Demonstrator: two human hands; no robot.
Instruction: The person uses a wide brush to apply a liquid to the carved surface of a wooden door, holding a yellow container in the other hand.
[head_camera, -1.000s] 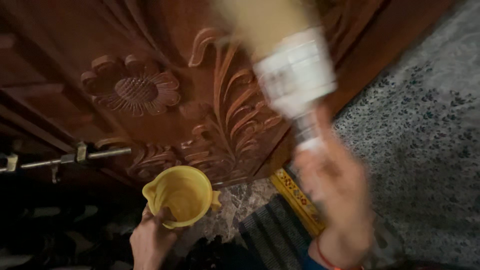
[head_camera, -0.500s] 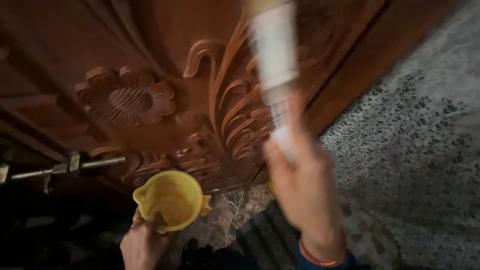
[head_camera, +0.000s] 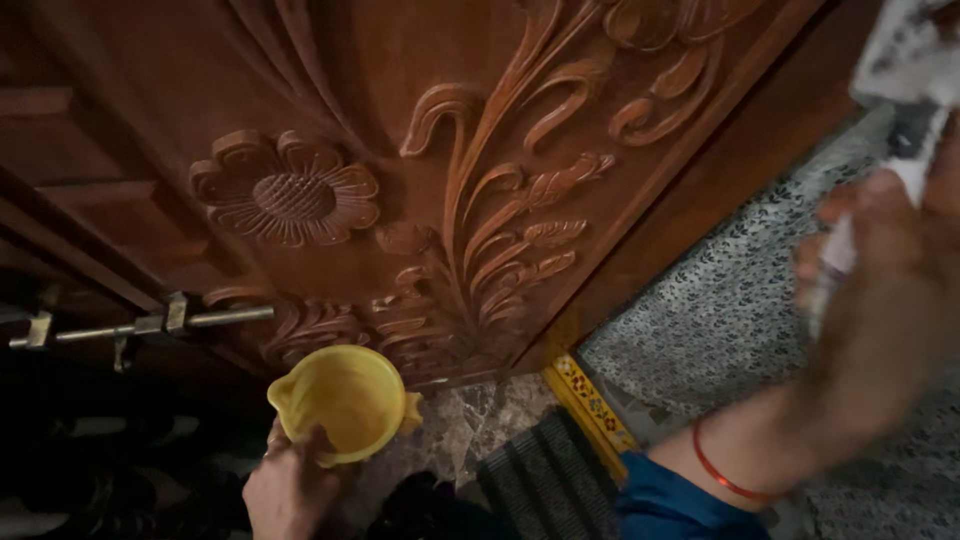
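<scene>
The left hand (head_camera: 288, 488) grips the rim of a round yellow plastic mug (head_camera: 343, 402), thumb inside, just below a carved brown wooden door (head_camera: 420, 180). Well to the right of that grip, the blurred right hand (head_camera: 880, 290) is closed around a slim white handle (head_camera: 838, 255), its white head (head_camera: 915, 50) above the fist.

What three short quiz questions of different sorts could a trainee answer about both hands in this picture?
1. True or false: the left hand holds the small yellow plastic cup by its rim.
2. Which does the right hand grip? A) a white brush handle B) a metal door bolt C) a striped mat
3. Fill in: the carved wooden door shows a ____ left of the leaf stems.

Key: 1 true; 2 A; 3 flower.
</scene>
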